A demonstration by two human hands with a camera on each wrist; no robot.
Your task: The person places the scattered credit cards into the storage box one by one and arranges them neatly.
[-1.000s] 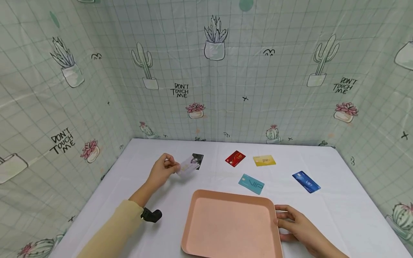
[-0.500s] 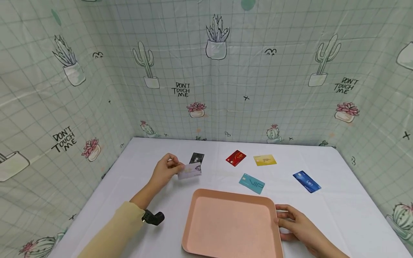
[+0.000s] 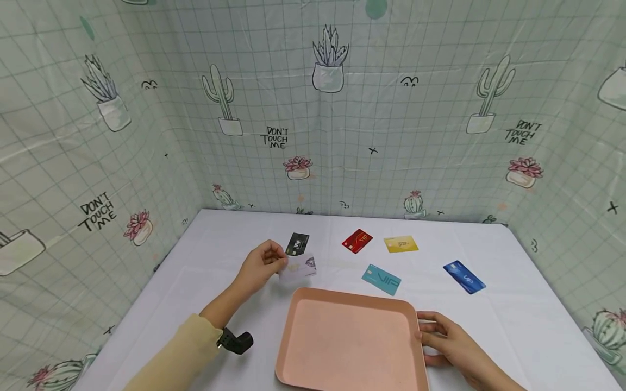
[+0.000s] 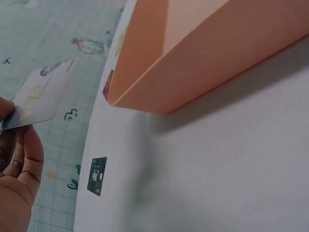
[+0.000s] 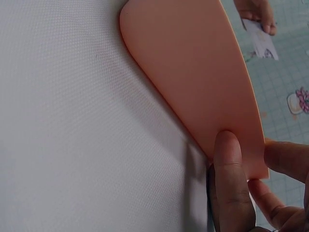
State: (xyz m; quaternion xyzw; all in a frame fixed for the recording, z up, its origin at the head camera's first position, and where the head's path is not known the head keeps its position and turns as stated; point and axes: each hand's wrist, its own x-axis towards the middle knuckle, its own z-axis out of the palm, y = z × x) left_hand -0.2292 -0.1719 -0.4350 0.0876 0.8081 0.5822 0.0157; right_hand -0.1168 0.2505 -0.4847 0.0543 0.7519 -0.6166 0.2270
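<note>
My left hand (image 3: 261, 266) pinches a pale white card (image 3: 299, 267) by one end, with thumb above and fingers below in the left wrist view. The card is raised over the table, left of the pink tray's (image 3: 349, 342) far corner. Behind it lies a black card (image 3: 296, 244) marked VIP. At the tray's right side my right hand (image 3: 452, 345) grips the wall; its thumb (image 5: 228, 159) presses the outer face and a finger rests at the rim. The tray's near edge runs out of the head view.
On the white table (image 3: 518, 320) lie a red card (image 3: 357, 240), a yellow card (image 3: 401, 244), a teal card (image 3: 381, 279) and a blue card (image 3: 464, 276). A printed cloth (image 3: 318, 119) walls in the back and sides. A black wrist device (image 3: 237, 341) sits on the left forearm.
The left hand has carried the white card right and towards the tray, away from over the black card, which now shows fully. The right hand and the tray stay in place.
</note>
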